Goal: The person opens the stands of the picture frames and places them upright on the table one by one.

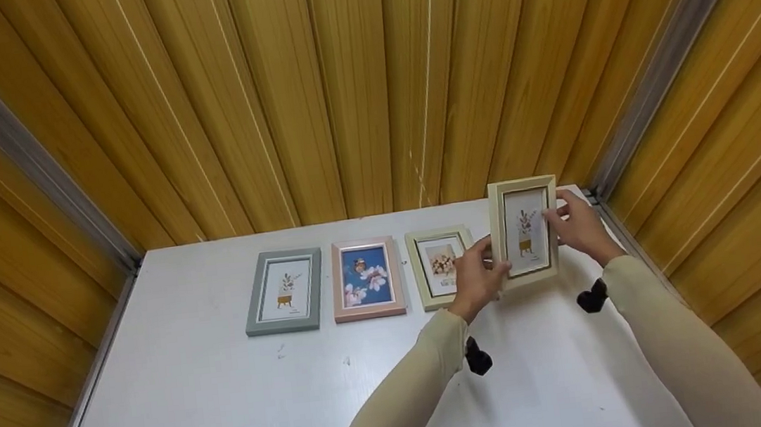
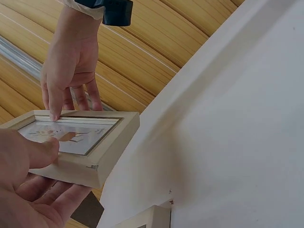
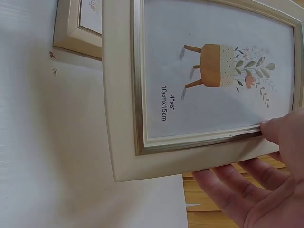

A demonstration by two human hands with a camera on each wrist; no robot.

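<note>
- The left hand [image 1: 479,277] is gripping the lower left side of the cream picture frame [image 1: 527,230], its thumb pressing on the front and its fingers supporting the back.
- The right hand [image 1: 580,224] is pinching the opposite side, its thumb bearing on the inner edge and its fingers reaching behind.
- The cream picture frame is being held clear of the white table [image 1: 195,403], near the table's far right corner, its printed face turning toward the head camera.
- The insert is showing a potted plant on a legged stand.
- Three frames are lying face up in a row to the left: grey-green frame [image 1: 283,291], pink frame [image 1: 367,278], pale frame [image 1: 439,264].
- The left hand is partly covering the pale frame in the head view.
- Wood-grain panels [image 1: 353,89] are standing behind the table.
</note>
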